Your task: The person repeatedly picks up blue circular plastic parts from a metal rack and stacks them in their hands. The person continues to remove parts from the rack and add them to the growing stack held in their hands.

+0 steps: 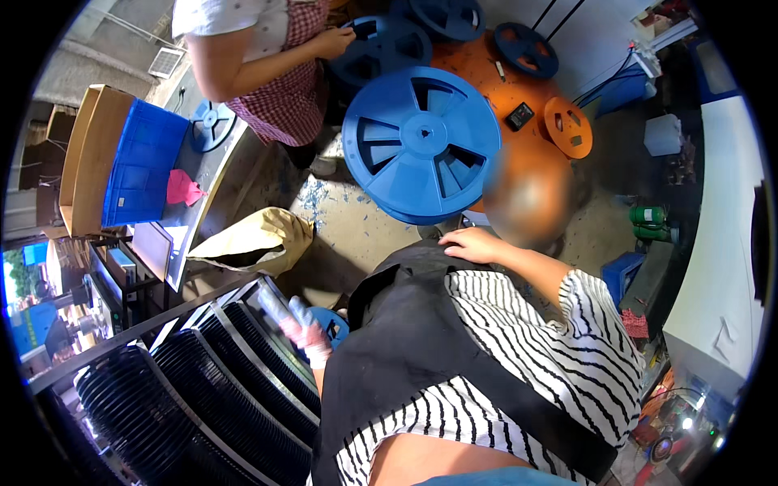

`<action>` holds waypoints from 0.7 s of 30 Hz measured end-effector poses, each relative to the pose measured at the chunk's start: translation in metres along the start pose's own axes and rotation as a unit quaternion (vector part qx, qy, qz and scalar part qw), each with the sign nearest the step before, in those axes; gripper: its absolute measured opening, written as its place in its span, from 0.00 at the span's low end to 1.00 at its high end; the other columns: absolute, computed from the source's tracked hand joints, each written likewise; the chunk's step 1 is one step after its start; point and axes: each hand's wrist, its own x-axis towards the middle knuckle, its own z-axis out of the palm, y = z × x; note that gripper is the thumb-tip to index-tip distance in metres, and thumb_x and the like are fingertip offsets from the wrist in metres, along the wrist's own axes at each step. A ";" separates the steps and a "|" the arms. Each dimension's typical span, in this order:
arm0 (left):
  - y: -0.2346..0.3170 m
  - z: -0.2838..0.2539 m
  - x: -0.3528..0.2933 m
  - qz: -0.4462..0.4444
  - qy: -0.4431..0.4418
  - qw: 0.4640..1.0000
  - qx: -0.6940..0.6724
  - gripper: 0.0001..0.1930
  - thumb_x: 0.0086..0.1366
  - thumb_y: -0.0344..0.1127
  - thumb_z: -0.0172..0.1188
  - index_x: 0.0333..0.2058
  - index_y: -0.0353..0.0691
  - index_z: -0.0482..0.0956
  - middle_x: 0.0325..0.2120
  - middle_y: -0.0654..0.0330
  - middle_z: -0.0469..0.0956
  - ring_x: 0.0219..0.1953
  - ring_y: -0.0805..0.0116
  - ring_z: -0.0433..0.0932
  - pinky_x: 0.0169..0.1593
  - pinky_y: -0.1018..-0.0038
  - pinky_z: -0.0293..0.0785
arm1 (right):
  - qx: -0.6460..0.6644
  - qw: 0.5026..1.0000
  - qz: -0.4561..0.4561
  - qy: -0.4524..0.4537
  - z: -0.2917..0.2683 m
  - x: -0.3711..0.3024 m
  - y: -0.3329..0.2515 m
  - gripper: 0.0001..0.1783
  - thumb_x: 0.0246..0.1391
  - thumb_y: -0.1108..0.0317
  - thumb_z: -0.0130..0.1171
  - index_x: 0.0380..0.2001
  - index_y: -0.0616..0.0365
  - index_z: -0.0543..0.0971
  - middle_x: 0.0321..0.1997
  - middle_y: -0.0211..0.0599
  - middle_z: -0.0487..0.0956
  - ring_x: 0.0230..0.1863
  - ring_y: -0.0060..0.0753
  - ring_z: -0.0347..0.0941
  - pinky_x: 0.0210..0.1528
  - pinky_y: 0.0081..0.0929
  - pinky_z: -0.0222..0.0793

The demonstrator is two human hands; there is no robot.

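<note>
My right hand [472, 245] is bare and lies flat, fingers stretched out, on the black apron [413, 324] over my lap. It seems to hold nothing. Just beyond it stands a stack of large blue plastic reels [389, 182] with cut-out windows. My left hand [306, 334], in a pinkish-white glove with pale bluish fingers, is held low on the left with its fingers apart. Motion smears the fingertips, and I make out nothing in them. Beside it are rows of black ribbed reels [198, 373] behind metal bars, and a small blue reel [331, 324] partly hidden behind the hand.
A person in a checked apron [275, 105] stands far left, one hand near dark blue reels [381, 53]. An orange surface [462, 65] holds a small black device [519, 116] and an orange disc [569, 128]. A yellowish sack [279, 235] and a blue crate [142, 162] are left.
</note>
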 end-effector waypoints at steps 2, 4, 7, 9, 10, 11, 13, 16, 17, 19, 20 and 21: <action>0.044 0.052 0.029 0.056 -0.082 0.995 -0.006 0.27 0.69 0.41 0.48 0.63 0.35 0.60 0.63 0.45 0.58 0.66 0.50 0.55 0.67 0.60 0.48 | -0.018 0.999 0.042 0.024 -0.021 -0.022 0.024 0.15 0.58 0.58 0.52 0.41 0.57 0.78 0.40 0.40 0.80 0.43 0.42 0.76 0.45 0.37 0.70; 0.082 0.092 0.048 0.071 -0.106 0.992 -0.005 0.28 0.67 0.40 0.51 0.62 0.35 0.61 0.62 0.44 0.60 0.66 0.47 0.55 0.68 0.58 0.47 | -0.014 0.990 0.032 0.136 -0.053 -0.033 0.031 0.10 0.57 0.63 0.53 0.33 0.57 0.77 0.29 0.38 0.79 0.33 0.39 0.77 0.37 0.34 0.70; 0.129 0.144 0.081 0.243 -0.176 0.952 0.065 0.35 0.59 0.44 0.60 0.62 0.36 0.60 0.61 0.43 0.60 0.66 0.43 0.54 0.68 0.53 0.45 | 0.209 0.931 0.073 0.290 -0.078 -0.038 0.068 0.08 0.59 0.68 0.50 0.29 0.60 0.74 0.23 0.31 0.74 0.27 0.24 0.71 0.33 0.24 0.68; 0.180 0.169 0.093 0.306 -0.304 0.880 0.201 0.44 0.51 0.51 0.66 0.64 0.42 0.58 0.61 0.43 0.60 0.66 0.43 0.54 0.68 0.52 0.44 | 0.312 0.891 0.004 0.331 -0.088 -0.038 0.093 0.07 0.59 0.69 0.51 0.31 0.60 0.74 0.26 0.31 0.74 0.28 0.23 0.71 0.32 0.23 0.69; 0.193 0.179 0.098 0.314 -0.363 0.827 0.292 0.51 0.46 0.57 0.68 0.66 0.49 0.55 0.62 0.44 0.59 0.67 0.44 0.52 0.69 0.51 0.42 | 0.461 0.817 -0.031 0.346 -0.098 -0.042 0.091 0.06 0.59 0.69 0.52 0.32 0.60 0.75 0.28 0.30 0.74 0.28 0.23 0.71 0.31 0.22 0.69; 0.197 0.187 0.104 0.329 -0.400 0.783 0.344 0.53 0.44 0.58 0.69 0.67 0.55 0.51 0.63 0.46 0.57 0.68 0.45 0.50 0.69 0.52 0.41 | 0.485 0.811 -0.014 0.328 -0.107 -0.044 0.089 0.06 0.59 0.69 0.53 0.33 0.60 0.75 0.28 0.30 0.75 0.29 0.23 0.71 0.31 0.22 0.69; 0.199 0.193 0.114 0.345 -0.468 0.692 0.429 0.54 0.44 0.59 0.69 0.68 0.58 0.48 0.64 0.48 0.57 0.69 0.47 0.49 0.69 0.51 0.40 | 0.532 0.795 0.020 0.291 -0.120 -0.050 0.088 0.07 0.59 0.68 0.54 0.34 0.61 0.76 0.30 0.29 0.75 0.29 0.22 0.71 0.32 0.22 0.69; 0.194 0.196 0.132 0.397 -0.516 0.574 0.495 0.53 0.48 0.51 0.68 0.68 0.65 0.43 0.62 0.48 0.60 0.68 0.49 0.51 0.70 0.51 0.35 | 0.118 0.933 0.075 0.330 -0.145 -0.045 0.047 0.08 0.57 0.68 0.56 0.35 0.62 0.77 0.29 0.33 0.76 0.29 0.25 0.72 0.33 0.23 0.69; 0.181 0.198 0.134 0.421 -0.516 0.552 0.502 0.52 0.47 0.50 0.69 0.67 0.68 0.44 0.62 0.48 0.61 0.68 0.49 0.52 0.70 0.50 0.34 | 0.012 0.947 0.097 0.307 -0.151 -0.045 0.043 0.08 0.56 0.68 0.57 0.35 0.62 0.77 0.29 0.34 0.77 0.30 0.25 0.72 0.34 0.24 0.68; 0.173 0.207 0.137 0.451 -0.506 0.534 0.506 0.47 0.53 0.45 0.63 0.66 0.71 0.43 0.62 0.48 0.61 0.68 0.50 0.52 0.70 0.50 0.34 | -0.033 0.936 0.014 0.351 -0.105 -0.035 0.107 0.08 0.56 0.69 0.56 0.34 0.62 0.77 0.28 0.36 0.77 0.30 0.28 0.72 0.34 0.26 0.68; 0.169 0.211 0.138 0.466 -0.500 0.525 0.508 0.44 0.56 0.42 0.60 0.66 0.73 0.42 0.63 0.48 0.61 0.68 0.50 0.52 0.70 0.50 0.34 | 0.000 0.944 0.042 0.327 -0.105 -0.037 0.098 0.08 0.56 0.68 0.56 0.34 0.62 0.77 0.28 0.36 0.77 0.30 0.29 0.72 0.34 0.26 0.68; 0.164 0.214 0.136 0.476 -0.497 0.523 0.503 0.41 0.59 0.39 0.55 0.66 0.73 0.42 0.63 0.49 0.60 0.68 0.51 0.52 0.70 0.50 0.34 | 0.033 0.950 0.070 0.301 -0.103 -0.039 0.093 0.08 0.56 0.68 0.56 0.33 0.62 0.77 0.28 0.35 0.77 0.30 0.29 0.72 0.34 0.26 0.68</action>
